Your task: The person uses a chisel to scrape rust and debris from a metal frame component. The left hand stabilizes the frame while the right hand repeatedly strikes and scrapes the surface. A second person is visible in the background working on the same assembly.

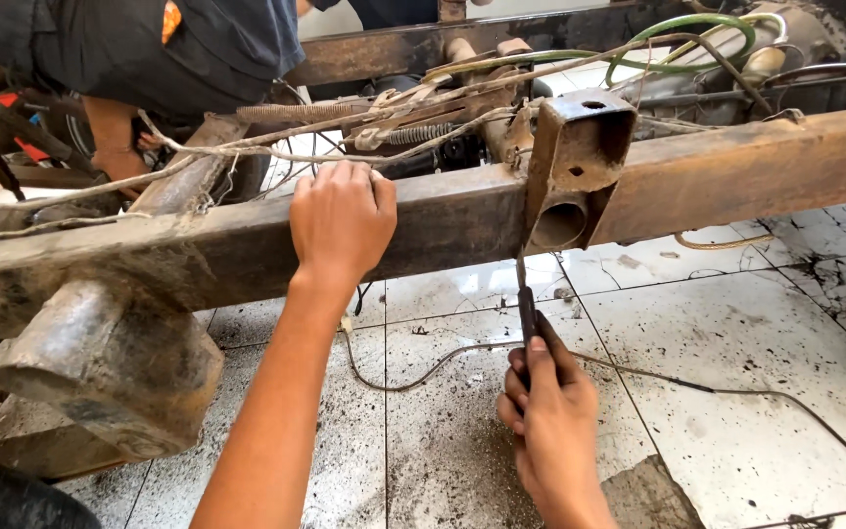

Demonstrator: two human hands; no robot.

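The right hand [552, 421] is being kept closed in a firm fist around the dark handle of a scraper [525, 294], with the thumb laid along the shaft; the thin blade is being held upright, its tip being pressed against the lower edge of a rusty bracket [580, 167]. The left hand [342, 220] is being rested palm-down on the beam [736, 176], the fingers being curled loosely over its top edge, with nothing enclosed in them. The beam is being shown as a long box-section bar of steel, running across the view above the floor [736, 392], its surface being covered in brown, flaking rust. The bracket is being seen as a square, open-fronted piece with a round hole below and small holes in its faces. Frayed cords and a green hose [678, 44] are being carried above the beam. A thin wire [423, 367] is being trailed over pale, soot-speckled tiles. A rounded, corroded cylinder [110, 362] is being hung under the beam at the left. Another person's hand [115, 157] is being held behind the beam.
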